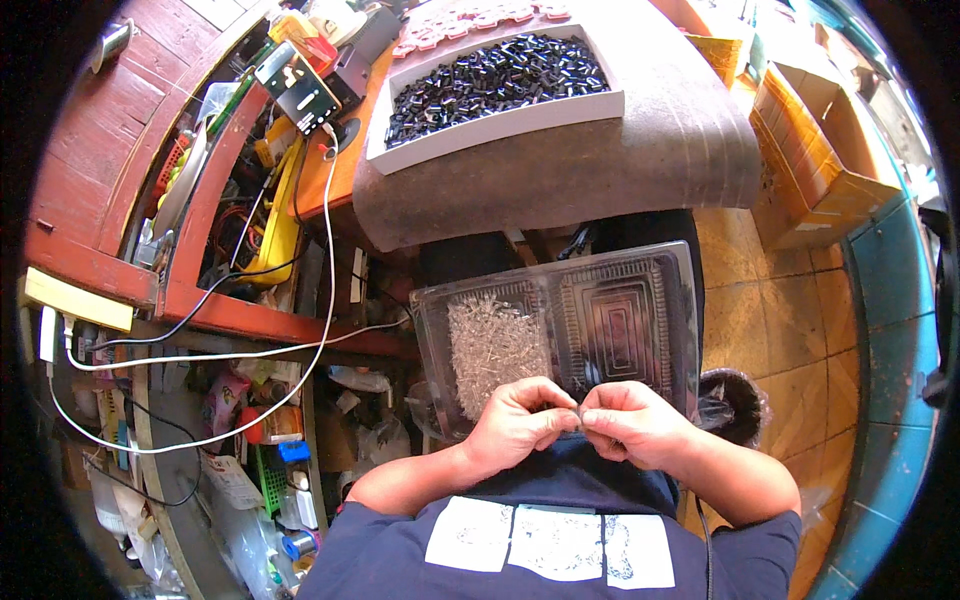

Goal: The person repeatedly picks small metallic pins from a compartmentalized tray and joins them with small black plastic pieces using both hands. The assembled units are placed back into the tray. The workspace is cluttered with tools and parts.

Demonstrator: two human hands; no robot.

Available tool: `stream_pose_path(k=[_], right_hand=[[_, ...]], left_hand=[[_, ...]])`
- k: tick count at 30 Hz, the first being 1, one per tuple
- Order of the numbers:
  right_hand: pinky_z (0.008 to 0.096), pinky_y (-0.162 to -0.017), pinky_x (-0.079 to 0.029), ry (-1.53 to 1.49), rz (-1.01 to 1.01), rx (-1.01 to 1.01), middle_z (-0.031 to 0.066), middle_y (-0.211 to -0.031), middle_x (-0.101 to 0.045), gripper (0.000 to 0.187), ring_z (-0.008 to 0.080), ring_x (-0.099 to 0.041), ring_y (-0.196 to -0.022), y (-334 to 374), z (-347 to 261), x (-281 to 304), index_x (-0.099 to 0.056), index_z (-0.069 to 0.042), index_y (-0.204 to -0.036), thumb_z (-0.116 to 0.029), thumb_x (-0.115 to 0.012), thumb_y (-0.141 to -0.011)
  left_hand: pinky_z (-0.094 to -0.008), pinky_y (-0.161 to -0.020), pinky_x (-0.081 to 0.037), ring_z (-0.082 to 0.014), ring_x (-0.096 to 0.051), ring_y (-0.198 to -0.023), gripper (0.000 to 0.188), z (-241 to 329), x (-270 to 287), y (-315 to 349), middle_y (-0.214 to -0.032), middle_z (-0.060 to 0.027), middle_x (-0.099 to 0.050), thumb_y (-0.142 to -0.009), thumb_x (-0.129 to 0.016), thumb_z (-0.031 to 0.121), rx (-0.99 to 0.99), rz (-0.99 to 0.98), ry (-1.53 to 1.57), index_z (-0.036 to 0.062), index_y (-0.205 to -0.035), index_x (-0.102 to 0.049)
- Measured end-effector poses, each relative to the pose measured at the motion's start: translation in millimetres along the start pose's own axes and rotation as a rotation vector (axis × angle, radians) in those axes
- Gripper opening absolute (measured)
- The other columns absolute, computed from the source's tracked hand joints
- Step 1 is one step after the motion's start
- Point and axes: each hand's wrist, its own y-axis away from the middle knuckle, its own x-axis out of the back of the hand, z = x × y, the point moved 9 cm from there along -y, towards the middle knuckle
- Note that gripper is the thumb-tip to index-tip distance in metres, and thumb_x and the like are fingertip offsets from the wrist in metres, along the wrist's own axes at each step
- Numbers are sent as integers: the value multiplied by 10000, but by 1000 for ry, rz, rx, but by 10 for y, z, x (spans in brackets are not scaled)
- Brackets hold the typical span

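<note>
My left hand [520, 425] and my right hand [628, 425] meet close to my body, fingertips almost touching. Both are closed in a pinch, and what lies between the fingers is too small to name. Just beyond them is a clear plastic tray [615, 325] with two compartments. A heap of small, thin, clear-silvery pieces [495, 350] fills much of its left compartment; the right one shows its ribbed bottom. Farther off, a shallow white box [500, 132] full of small shiny black pieces [505, 82] stands on the table.
A grey-brown cover [560, 178] drapes over the table, with red-and-white pieces [480, 22] at its far end. White cables [325, 270] hang at left from a yellow power strip [78, 298]. An open cardboard box [800, 150] and a dark bin [738, 405] stand at right.
</note>
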Motion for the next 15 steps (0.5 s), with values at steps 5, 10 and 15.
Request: stream_pose_path(k=[5,10,15], right_hand=[[226,-389,-329,-149,117,81,41,-588,-498,194,104,-433,-449,44,-87,251,-502,-37,-775,-174,-591,-878],[226,-392,-325,-171,140,136,59,-568,-490,195,120,-434,-430,41,-143,270,-504,-40,-783,-188,-562,-897],[229,-371,-329,-263,186,186,83,-603,-527,192,144,-473,-442,53,-197,343,-519,-5,-845,-188,-502,-899]], left_hand=[[-181,-402,-328,-74,-443,-462,117,-16,153,-6,-782,-92,-605,-899,-527,78,-13,118,340,8,-984,-568],[-178,-412,-315,-77,-447,-478,162,27,126,50,-841,-90,-600,-946,-439,99,56,49,430,13,-1028,-549],[-184,-397,-318,-74,-409,-439,119,-15,130,31,-769,-88,-588,-937,-476,118,53,57,481,35,-974,-552]])
